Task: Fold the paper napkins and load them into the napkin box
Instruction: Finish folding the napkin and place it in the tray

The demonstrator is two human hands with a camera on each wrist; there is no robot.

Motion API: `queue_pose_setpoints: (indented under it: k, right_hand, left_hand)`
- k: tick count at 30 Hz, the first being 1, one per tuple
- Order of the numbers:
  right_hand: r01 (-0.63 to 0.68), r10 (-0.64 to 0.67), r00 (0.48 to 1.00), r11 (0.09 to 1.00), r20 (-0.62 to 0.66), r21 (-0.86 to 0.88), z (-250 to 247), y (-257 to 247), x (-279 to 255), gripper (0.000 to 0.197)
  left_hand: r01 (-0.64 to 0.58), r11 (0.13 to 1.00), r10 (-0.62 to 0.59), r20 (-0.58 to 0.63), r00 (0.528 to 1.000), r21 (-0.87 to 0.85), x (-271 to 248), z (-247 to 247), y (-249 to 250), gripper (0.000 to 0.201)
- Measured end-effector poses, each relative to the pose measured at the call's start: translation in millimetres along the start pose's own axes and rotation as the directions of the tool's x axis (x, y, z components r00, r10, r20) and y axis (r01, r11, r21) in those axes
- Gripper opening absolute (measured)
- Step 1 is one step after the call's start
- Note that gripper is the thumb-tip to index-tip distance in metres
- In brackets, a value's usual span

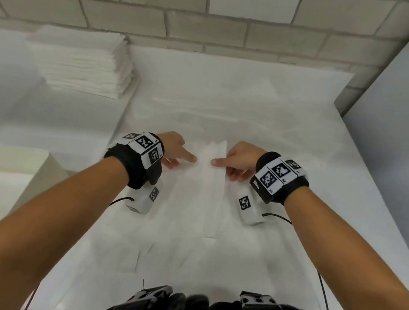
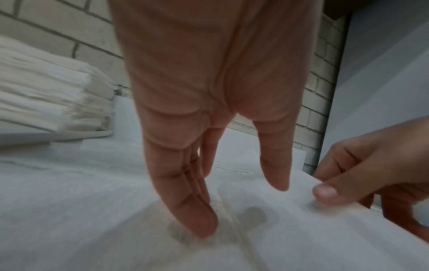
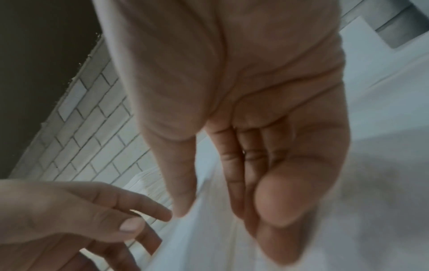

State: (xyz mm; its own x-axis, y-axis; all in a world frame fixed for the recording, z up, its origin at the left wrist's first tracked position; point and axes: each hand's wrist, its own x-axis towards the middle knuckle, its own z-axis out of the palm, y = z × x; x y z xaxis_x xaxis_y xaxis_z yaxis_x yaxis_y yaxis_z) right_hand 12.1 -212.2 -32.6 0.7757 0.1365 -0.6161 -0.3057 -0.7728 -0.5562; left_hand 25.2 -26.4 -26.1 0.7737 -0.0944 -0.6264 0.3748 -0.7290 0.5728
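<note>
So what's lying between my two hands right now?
The napkin's raised fold sits between left hand and right hand; the head view shows it.

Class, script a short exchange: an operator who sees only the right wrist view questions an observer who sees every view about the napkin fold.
Operator: What is the left hand doing? I only see it from the side.
Observer: The left hand presses straight fingertips onto the napkin, just beside its crease.
Operator: Where is the box?
Observer: A white box stands at the near left, beside the left forearm.
</note>
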Motion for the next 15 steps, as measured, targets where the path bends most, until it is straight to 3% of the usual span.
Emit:
queue_pose_setpoints:
  k: [4,8,10,13,15]
  right_hand:
    - [0.082,-0.080,0.995,0.996,-0.055,0.041,4.2,-0.7,4.4,0.024]
    - [0.279,-0.258,0.960,0.929,-0.112,0.244,-2.1,-1.1,-5.1,0.024]
    - [0.354,-0.322,0.935,0.859,-0.148,0.368,-10.6,0.0,-15.5,0.025]
    - [0.399,-0.359,0.916,0.787,-0.178,0.470,-24.1,0.0,-26.0,0.022]
    - [0.393,-0.354,0.918,0.768,-0.176,0.506,-29.1,-2.8,-27.0,0.021]
  left_hand:
    - [-0.012,0.982,0.016,0.025,1.000,-0.186,6.8,-1.2,-5.1,0.079]
    - [-0.084,0.976,0.086,0.001,0.996,-0.201,6.8,-1.8,-9.6,0.080]
    - [-0.151,0.949,0.155,-0.006,0.988,-0.276,3.1,-7.6,-9.6,0.062]
    - [-0.279,0.839,0.271,-0.086,0.959,-0.467,-7.7,-17.7,-3.5,0.013]
    - [-0.365,0.775,0.329,-0.165,0.930,-0.516,-14.0,-21.9,3.6,0.012]
